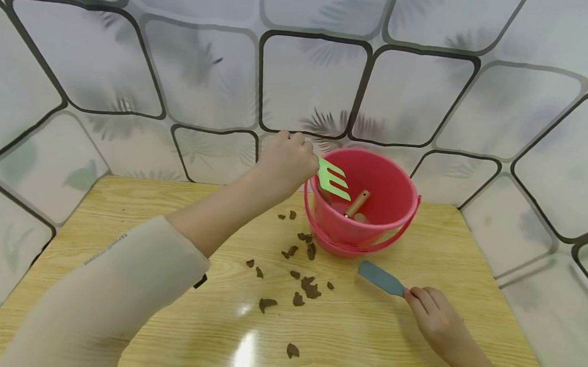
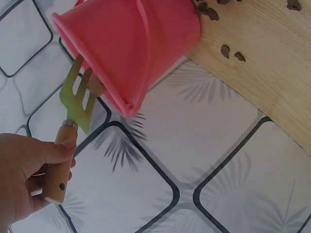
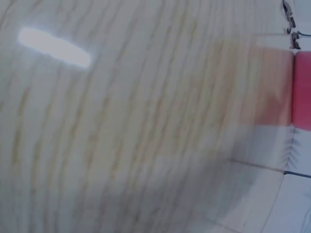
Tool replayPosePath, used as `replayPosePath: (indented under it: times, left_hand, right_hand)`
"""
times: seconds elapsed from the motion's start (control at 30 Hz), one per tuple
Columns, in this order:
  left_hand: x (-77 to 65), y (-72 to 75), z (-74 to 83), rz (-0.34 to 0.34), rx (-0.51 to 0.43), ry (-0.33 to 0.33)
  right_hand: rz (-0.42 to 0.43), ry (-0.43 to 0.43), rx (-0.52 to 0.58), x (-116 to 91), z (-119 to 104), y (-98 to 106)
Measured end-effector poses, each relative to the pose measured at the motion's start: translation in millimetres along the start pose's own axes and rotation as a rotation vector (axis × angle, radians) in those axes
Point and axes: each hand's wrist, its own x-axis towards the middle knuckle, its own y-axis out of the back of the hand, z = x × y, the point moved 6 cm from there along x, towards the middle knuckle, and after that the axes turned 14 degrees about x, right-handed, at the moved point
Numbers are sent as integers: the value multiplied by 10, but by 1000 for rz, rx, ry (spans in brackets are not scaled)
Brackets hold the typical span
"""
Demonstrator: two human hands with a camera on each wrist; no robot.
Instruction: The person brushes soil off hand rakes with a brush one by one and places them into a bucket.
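My left hand [image 1: 291, 164] is above the left rim of a pink bucket [image 1: 317, 221], gripping a green hand fork [image 1: 330, 177]. In the left wrist view the wooden handle [image 2: 59, 162] lies between thumb and fingers, with the fork's tines at the bucket's rim. In front of the bucket, my right hand [image 1: 436, 318] holds a narrow blue-grey trowel [image 1: 381, 278], its blade pointing toward the bucket and its handle hidden in the hand. Another wooden-handled tool [image 1: 358, 202] leans inside the bucket. The right wrist view catches the bucket [image 3: 302, 90] but neither hand nor trowel.
Several dark brown flakes [image 1: 310, 287] are scattered over the wooden table [image 1: 192, 322], left of and in front of the bucket. One more flake [image 1: 292, 350] lies near the front. A patterned wall covering [image 1: 314, 85] rises behind and at the sides.
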Motion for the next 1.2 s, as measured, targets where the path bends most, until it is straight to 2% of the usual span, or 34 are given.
replayPosePath:
  times: [0.07, 0.2, 0.33, 0.73, 0.83, 1.0, 1.2]
  left_hand:
    - [66, -34, 51, -55, 4, -27]
    - [178, -85, 185, -123, 10, -61]
    - [262, -146, 329, -159, 7, -94]
    - [455, -244, 628, -170, -33, -144]
    - [455, -259, 711, -162, -37, -156]
    - [434, -295, 827, -104, -61, -160]
    - [378, -404, 859, -116, -114, -172]
  right_hand:
    - [-13, -12, -5, -62, 24, 1]
    - [-45, -43, -15, -173, 71, -19]
    - [-67, -66, -19, -251, 96, -61]
    - [-96, -97, -46, -369, 148, -160]
    - [-119, -111, -41, -413, 147, -187]
    - [-146, -135, -35, -458, 145, -221]
    - [-138, -158, -26, -458, 158, -250]
